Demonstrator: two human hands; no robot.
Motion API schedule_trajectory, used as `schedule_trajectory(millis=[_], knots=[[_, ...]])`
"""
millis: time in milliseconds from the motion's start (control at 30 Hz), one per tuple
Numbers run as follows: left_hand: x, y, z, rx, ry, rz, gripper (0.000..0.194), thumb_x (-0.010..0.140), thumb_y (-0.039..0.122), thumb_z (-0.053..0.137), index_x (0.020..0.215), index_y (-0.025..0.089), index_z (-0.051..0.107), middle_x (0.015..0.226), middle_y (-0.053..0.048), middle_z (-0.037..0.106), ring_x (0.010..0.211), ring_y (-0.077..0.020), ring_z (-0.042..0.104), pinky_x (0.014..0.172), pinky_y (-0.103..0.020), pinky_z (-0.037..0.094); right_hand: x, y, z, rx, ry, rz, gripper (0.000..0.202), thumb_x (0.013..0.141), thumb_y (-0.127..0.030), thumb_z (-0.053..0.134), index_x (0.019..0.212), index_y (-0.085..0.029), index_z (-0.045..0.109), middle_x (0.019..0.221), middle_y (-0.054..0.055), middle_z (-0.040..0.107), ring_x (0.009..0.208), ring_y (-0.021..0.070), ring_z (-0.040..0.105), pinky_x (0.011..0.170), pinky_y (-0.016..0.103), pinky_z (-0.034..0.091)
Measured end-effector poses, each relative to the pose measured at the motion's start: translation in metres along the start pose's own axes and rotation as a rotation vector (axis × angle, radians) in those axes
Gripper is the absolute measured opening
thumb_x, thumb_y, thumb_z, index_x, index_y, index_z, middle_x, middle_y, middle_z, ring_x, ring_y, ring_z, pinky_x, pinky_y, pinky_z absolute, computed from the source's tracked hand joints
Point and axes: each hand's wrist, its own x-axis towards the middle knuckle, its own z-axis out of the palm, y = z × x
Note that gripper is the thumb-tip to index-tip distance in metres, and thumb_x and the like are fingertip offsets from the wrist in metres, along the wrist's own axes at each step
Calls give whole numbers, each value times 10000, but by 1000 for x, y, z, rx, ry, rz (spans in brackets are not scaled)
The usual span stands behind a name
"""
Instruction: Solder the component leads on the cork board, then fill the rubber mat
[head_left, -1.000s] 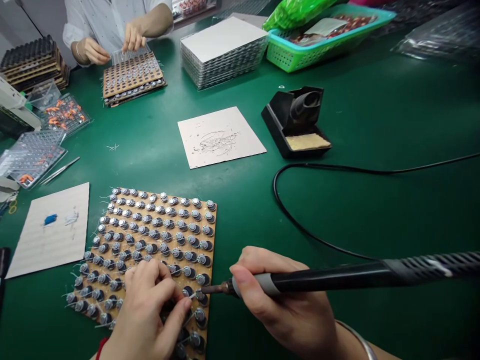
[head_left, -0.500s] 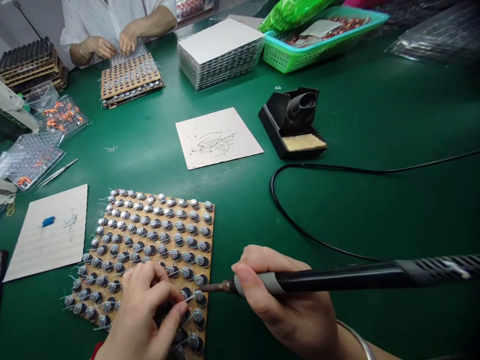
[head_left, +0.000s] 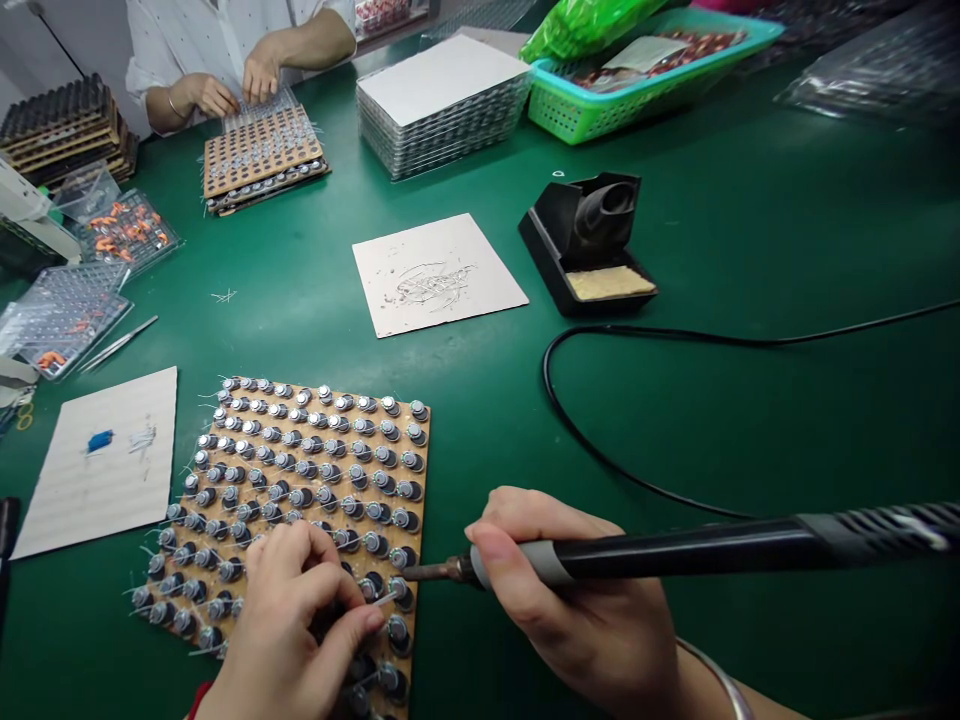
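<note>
A brown board (head_left: 421, 480) at the lower left carries rows of small round metal-topped parts with thin wires sticking out. Over its lower part is my left hand (head_left: 300, 610), thumb and forefinger pinched on a thin pale wire (head_left: 385, 600) whose far end meets a part near the board's right edge. My right hand (head_left: 570, 610) grips a soldering iron (head_left: 675, 553) like a pen, to the right of the board. The iron's tip is at that same part, close to the wire's end. My left hand hides some of the parts beneath it.
A black iron stand (head_left: 585, 245) with a sponge and a white card (head_left: 439, 275) with wire scraps lie beyond. The iron's cable (head_left: 570, 425) curves at right. Left are another card (head_left: 101, 460), tweezers (head_left: 120, 343) and plastic trays. A person works on boards (head_left: 262, 150) across the table.
The view has shifted very slightly. Both my hands keep almost the same places, with the iron's tip still at the board's right edge.
</note>
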Motion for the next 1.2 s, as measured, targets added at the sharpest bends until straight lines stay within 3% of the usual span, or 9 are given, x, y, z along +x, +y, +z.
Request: schedule_trajectory(millis=[400,833,933,1033,1133,1200], knots=[[0,2,0,28,-1,13,179,892,182,574,714,198,578,816,-28,511,802,-222,489,717,-366,350,1,1,-1,-7,-24,3,196,905,-108,550,740,-211,526,578,-52,492,479,81,458,459,211,388],[-1,0,-1,-15,12,-8,173,901,223,582,732,222,620,829,-32,530,822,-225,502,739,-372,361,-1,1,-1,34,8,7,177,907,-115,565,759,-210,580,574,-38,507,475,103,475,450,233,401],[-3,4,-7,-134,63,-40,186,904,270,612,725,238,653,834,-32,534,819,-217,517,725,-346,380,-4,2,-2,102,112,-2,128,960,-335,613,886,-239,655,665,-12,602,513,113,521,467,232,434],[-4,10,-10,-385,127,-118,208,913,321,632,726,241,677,814,-21,542,749,-176,532,672,-292,400,-3,2,-1,182,171,20,314,860,-546,670,1010,-273,710,782,8,678,476,89,508,420,215,421],[-3,16,-8,-658,163,-170,238,902,388,666,725,230,688,732,-5,569,673,-146,525,634,-255,400,3,0,2,376,48,32,287,857,-501,694,1051,-292,719,725,-3,646,517,111,582,484,221,494],[-1,21,-4,-800,177,-216,279,857,440,717,700,211,690,680,0,585,647,-138,516,621,-242,396,6,-3,5,468,-65,45,214,897,-406,691,1087,-308,703,787,13,635,681,157,676,607,248,567]])
